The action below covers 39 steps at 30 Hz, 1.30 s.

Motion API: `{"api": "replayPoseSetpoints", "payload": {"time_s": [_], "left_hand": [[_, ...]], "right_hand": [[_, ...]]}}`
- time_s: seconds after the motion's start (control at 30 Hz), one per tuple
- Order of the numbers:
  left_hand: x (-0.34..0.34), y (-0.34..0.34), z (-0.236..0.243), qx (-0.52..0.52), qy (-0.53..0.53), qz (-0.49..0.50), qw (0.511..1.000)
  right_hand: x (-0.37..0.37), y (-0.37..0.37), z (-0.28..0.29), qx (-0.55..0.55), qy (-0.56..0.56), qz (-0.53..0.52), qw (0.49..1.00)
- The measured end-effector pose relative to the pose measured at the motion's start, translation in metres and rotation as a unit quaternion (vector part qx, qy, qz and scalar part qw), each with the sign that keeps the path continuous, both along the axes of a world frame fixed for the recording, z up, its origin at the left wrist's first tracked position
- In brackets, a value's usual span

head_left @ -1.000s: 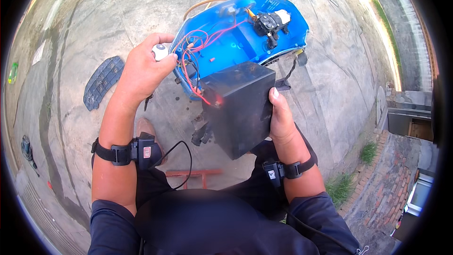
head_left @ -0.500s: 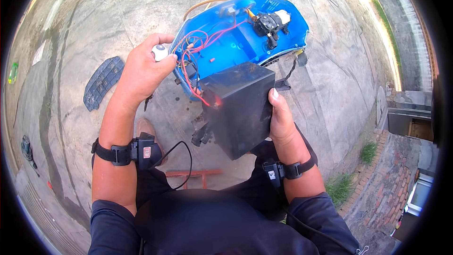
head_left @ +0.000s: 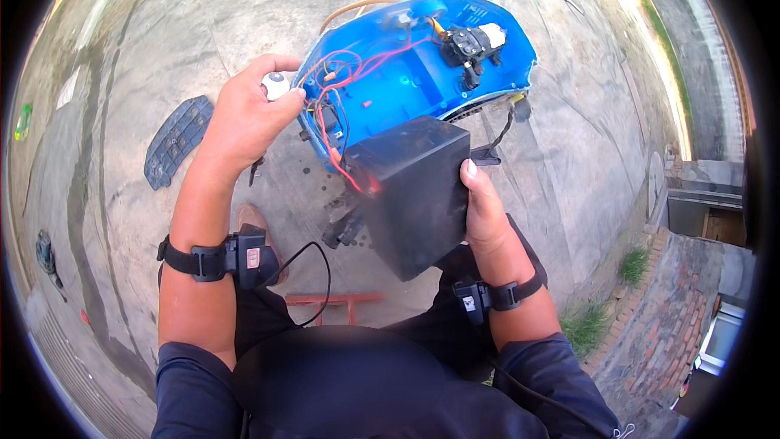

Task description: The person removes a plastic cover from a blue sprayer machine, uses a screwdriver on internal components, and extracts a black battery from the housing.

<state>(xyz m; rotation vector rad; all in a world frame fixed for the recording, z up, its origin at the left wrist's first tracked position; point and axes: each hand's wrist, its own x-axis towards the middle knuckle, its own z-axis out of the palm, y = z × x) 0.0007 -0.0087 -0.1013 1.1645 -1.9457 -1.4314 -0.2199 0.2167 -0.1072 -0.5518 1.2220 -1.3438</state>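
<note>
My left hand (head_left: 244,118) is closed on the left rim of a blue plastic housing (head_left: 422,73), its fingers and thumb around a white round knob (head_left: 277,86) there. Inside the housing sit a small black pump (head_left: 471,47) with a white end and a tangle of red and dark wires (head_left: 357,73). My right hand (head_left: 486,211) grips the right side of a black box-shaped battery (head_left: 418,203), thumb up along its edge; the other fingers are hidden behind it. Red wires run from the housing to the battery's left side. The battery is tilted, close in front of the housing.
A dark ribbed plastic panel (head_left: 177,140) lies on the concrete floor (head_left: 585,97) at the left. A tan hose (head_left: 357,5) trails from behind the housing. Below the battery is a red metal frame (head_left: 337,299). Pliers-like tool (head_left: 571,2) at far right; brick edging (head_left: 650,333) at lower right.
The housing and pump have shifted slightly down and to the right. The battery has dipped a little and tilted slightly. Both hands keep their grips.
</note>
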Motion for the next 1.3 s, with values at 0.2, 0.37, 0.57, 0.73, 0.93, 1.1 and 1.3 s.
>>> {"api": "replayPoseSetpoints", "payload": {"time_s": [0.2,0.37,0.57,0.73,0.93,1.1,1.3], "left_hand": [[0.002,0.001,0.004,-0.016,-0.008,-0.002,1.0],[0.0,0.001,0.0,-0.032,0.001,-0.006,0.999],[0.0,0.001,-0.001,-0.049,-0.009,-0.001,0.999],[0.0,0.0,-0.005,-0.038,0.002,-0.001,0.999],[0.001,0.002,0.01,-0.01,0.024,0.042,0.999],[0.007,0.001,0.018,-0.003,0.034,0.045,0.998],[0.019,0.004,0.032,0.07,0.062,0.012,0.996]], "right_hand": [[0.003,-0.001,0.001,-0.003,-0.014,0.004,1.0],[0.0,0.004,-0.004,-0.011,-0.01,0.004,1.0],[-0.003,0.007,-0.003,-0.022,-0.011,0.014,1.0],[-0.006,0.01,-0.004,-0.024,-0.008,0.013,1.0],[-0.005,0.011,0.001,-0.016,-0.009,-0.012,1.0],[0.0,0.004,0.019,-0.066,0.007,-0.045,0.997],[0.0,-0.012,0.035,-0.138,0.017,-0.143,0.98]]}}
